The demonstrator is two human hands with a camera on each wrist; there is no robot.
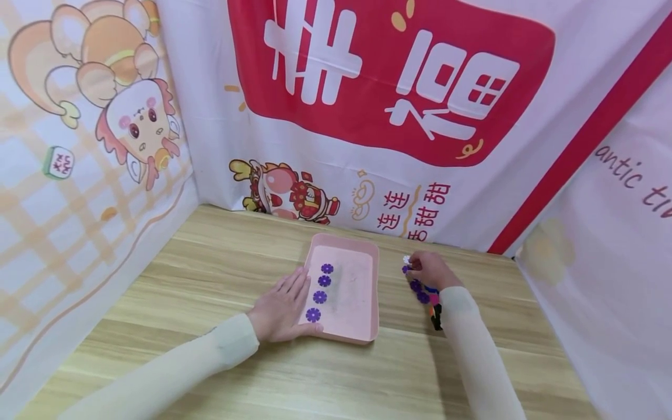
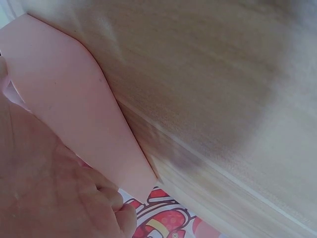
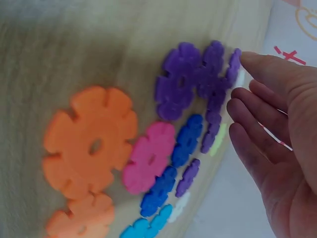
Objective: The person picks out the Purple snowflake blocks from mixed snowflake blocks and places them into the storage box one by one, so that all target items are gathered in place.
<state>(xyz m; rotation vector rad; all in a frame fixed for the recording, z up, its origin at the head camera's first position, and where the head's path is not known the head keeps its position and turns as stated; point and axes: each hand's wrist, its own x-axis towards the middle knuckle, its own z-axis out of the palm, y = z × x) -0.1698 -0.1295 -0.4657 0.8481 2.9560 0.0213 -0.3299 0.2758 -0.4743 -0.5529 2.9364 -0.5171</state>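
Note:
My left hand (image 1: 280, 309) lies along the left side of a pink tray (image 1: 371, 291), its fingers straight and spread and its thumb at the near edge. In the left wrist view the palm presses against the tray's wall (image 2: 84, 109). A row of several purple snowflake pieces (image 1: 319, 297) runs down the tray's left half. To the right of the tray, my right hand (image 1: 433, 271) is low over loose snowflake pieces. In the right wrist view its thumb tip is close beside a purple piece (image 3: 234, 69); whether they touch I cannot tell. The other fingers bend loosely.
Beneath the right hand lie more snowflake pieces, including orange (image 3: 91, 141), pink (image 3: 149, 157), dark blue (image 3: 187, 140) and light blue ones (image 3: 147, 227). They rest on a wood-grain table (image 1: 220, 280). Printed cloth (image 1: 210, 134) hangs behind it and at both sides.

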